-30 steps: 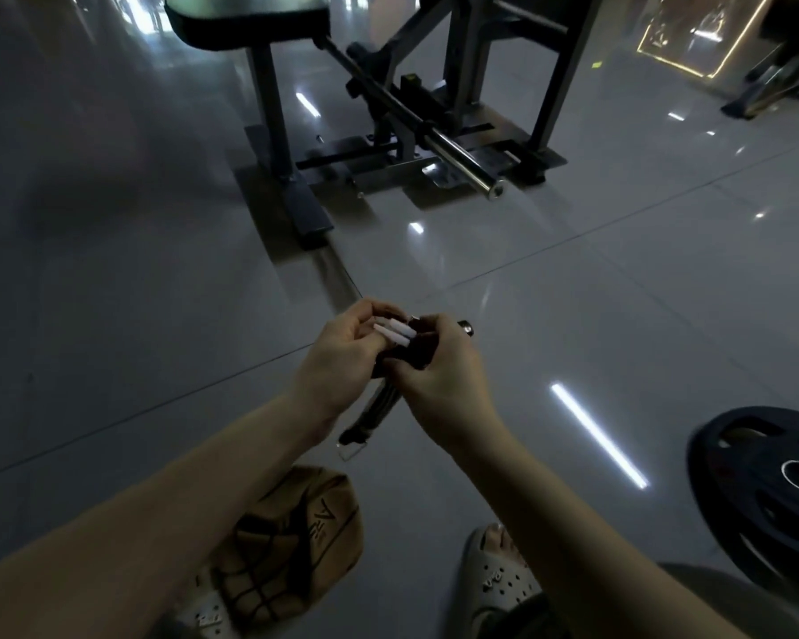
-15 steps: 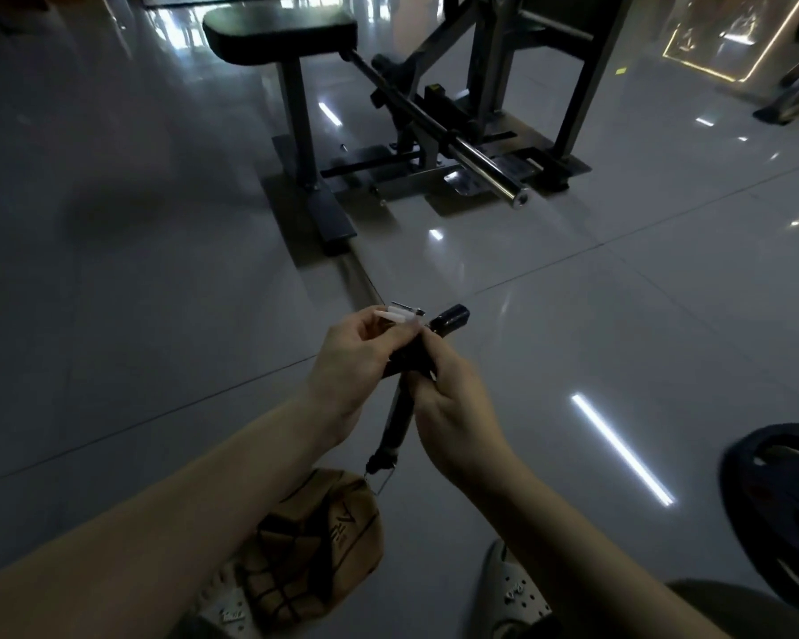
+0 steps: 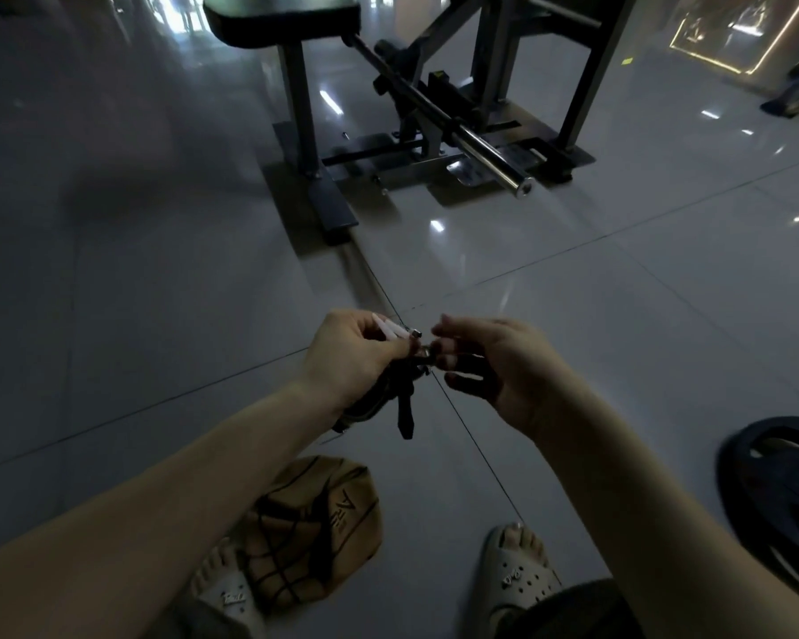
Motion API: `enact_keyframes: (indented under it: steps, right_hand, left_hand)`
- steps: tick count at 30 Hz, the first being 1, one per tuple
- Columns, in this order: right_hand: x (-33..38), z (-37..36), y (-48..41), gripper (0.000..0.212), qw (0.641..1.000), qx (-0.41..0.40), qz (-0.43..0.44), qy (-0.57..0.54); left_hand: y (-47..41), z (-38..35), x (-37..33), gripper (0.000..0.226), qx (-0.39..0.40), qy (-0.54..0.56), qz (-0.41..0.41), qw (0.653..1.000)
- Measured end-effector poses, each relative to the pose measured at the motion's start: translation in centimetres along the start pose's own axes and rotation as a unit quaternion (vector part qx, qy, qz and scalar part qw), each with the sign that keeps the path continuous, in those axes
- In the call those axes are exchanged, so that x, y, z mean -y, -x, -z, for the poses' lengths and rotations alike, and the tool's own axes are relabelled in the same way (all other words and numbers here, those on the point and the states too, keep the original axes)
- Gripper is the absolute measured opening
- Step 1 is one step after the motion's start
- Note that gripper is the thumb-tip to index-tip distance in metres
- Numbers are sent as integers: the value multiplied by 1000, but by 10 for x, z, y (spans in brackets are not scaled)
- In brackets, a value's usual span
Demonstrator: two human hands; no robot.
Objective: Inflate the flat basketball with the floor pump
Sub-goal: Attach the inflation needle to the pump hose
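Left hand point(image 3: 356, 357) grips black pump point(image 3: 404, 408) plus white adapters point(image 3: 388, 328), above floor point(image 3: 158, 269). Right hand point(image 3: 499, 375) just beside, fingers loosely curled near metal tip point(image 3: 417, 334); pinching or not, cannot tell. Flat basketball point(image 3: 314, 523) on floor below hands, against left sandal point(image 3: 224, 588).

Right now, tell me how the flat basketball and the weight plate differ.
The basketball is tan with dark lines; the weight plate is black. The basketball is collapsed and creased; the weight plate keeps a rigid round form with openings. The basketball lies by the left sandal; the weight plate sits at the right edge, partly out of view. Both lie on the tiled floor.
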State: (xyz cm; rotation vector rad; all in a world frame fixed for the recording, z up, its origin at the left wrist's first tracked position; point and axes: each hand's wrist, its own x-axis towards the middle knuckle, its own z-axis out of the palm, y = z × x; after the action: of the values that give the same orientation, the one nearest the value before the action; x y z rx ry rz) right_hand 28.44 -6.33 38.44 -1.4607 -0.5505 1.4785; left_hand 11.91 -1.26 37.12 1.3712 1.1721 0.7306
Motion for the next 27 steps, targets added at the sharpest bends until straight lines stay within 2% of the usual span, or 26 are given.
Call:
enact_keyframes:
  steps: [3, 5, 12, 16, 20, 23, 27]
  right_hand:
    - [-6, -11, 3, 18, 985, -15, 64, 158]
    - [-8, -12, 3, 14, 976, -28, 89, 198]
    - [-3, -11, 6, 16, 981, 10, 82, 177]
    - [-4, -14, 5, 18, 974, 29, 70, 214]
    - [-2, -16, 7, 25, 983, 48, 31, 176]
    - [0, -20, 11, 26, 991, 43, -3, 129]
    - [0, -23, 12, 25, 990, 17, -11, 138]
  left_hand:
    - [1, -3, 4, 11, 4, -61, -29, 998]
    - [1, -2, 6, 8, 9, -89, -39, 995]
    - [4, -2, 6, 9, 20, -80, -51, 995]
    - [4, -3, 5, 10, 14, -74, -40, 996]
    - [-3, 0, 5, 12, 7, -74, -29, 997]
    - [-4, 3, 5, 11, 17, -49, -23, 998]
    - [-4, 2, 7, 12, 35, -29, -6, 999]
